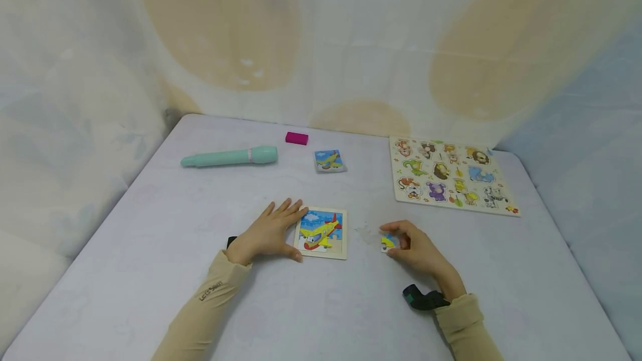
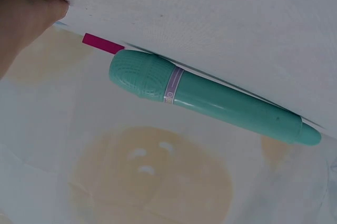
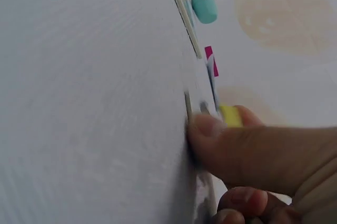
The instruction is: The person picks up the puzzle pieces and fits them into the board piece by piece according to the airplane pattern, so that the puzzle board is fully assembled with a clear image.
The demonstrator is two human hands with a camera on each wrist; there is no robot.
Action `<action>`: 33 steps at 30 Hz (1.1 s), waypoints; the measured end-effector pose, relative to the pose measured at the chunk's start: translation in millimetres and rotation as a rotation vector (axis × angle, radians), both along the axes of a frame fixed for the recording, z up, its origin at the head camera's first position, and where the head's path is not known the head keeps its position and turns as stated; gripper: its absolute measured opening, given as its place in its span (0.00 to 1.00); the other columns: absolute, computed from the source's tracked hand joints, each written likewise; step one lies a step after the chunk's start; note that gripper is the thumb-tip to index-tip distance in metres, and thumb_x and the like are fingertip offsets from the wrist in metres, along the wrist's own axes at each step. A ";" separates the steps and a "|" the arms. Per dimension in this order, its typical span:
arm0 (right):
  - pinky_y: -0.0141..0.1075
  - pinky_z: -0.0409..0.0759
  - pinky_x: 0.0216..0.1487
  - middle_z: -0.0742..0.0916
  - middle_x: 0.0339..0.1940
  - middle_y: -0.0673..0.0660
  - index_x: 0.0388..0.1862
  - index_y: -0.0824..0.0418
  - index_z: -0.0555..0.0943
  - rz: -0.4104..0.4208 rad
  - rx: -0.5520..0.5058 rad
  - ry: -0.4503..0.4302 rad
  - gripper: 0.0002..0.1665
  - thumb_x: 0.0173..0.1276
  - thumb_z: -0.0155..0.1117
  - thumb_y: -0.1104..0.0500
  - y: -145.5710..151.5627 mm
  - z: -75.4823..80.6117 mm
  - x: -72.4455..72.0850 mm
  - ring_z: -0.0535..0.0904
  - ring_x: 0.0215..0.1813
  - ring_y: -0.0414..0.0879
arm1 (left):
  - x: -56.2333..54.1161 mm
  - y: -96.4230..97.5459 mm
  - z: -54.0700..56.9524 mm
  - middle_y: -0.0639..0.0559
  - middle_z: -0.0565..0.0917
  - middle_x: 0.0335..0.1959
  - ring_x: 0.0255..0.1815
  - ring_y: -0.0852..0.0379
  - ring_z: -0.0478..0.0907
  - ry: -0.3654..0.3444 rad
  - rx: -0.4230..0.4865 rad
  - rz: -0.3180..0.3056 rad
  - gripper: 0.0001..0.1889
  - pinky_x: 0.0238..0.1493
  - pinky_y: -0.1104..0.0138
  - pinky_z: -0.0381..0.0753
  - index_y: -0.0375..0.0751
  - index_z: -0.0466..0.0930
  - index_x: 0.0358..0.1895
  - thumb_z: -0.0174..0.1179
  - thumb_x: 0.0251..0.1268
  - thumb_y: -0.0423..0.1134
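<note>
A small square airplane jigsaw puzzle (image 1: 321,231) in a light wooden frame lies on the table in the head view. My left hand (image 1: 271,232) is spread flat at its left side, fingertips over the frame's upper left corner and thumb near the lower left one. At the right of the puzzle, my right hand (image 1: 420,250) pinches a puzzle piece (image 1: 388,243) with yellow, blue and white on it between thumb and fingers. In the right wrist view the thumb (image 3: 210,134) covers much of this piece, leaving a blurred yellow part showing.
Behind the puzzle lies a wrapped square airplane picture (image 1: 329,161), with a magenta block (image 1: 297,138) farther back. A teal toy microphone (image 1: 230,157) is at the back left. The animal peg board (image 1: 451,177) occupies the back right, near the curtain.
</note>
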State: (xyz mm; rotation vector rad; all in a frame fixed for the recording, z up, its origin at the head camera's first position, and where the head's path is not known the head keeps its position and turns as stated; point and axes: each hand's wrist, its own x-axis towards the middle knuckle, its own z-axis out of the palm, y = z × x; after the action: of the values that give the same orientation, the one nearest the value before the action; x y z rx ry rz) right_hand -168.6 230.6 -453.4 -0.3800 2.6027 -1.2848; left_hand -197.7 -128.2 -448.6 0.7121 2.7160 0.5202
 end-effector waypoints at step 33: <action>0.26 0.74 0.30 0.87 0.30 0.46 0.66 0.71 0.70 -0.242 -0.225 -0.171 0.24 0.78 0.48 0.58 -21.8 17.4 -35.6 0.74 0.28 0.34 | 0.6 0.1 0.6 0.50 0.50 0.80 0.81 0.45 0.39 0.000 0.009 0.000 0.59 0.78 0.44 0.35 0.50 0.53 0.77 0.75 0.39 0.61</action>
State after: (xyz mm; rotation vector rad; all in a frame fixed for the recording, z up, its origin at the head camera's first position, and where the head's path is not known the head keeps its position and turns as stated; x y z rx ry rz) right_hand -204.2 208.8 -435.9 0.0140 2.4236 -1.6186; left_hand -197.1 -128.1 -448.0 0.7138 2.7159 0.5323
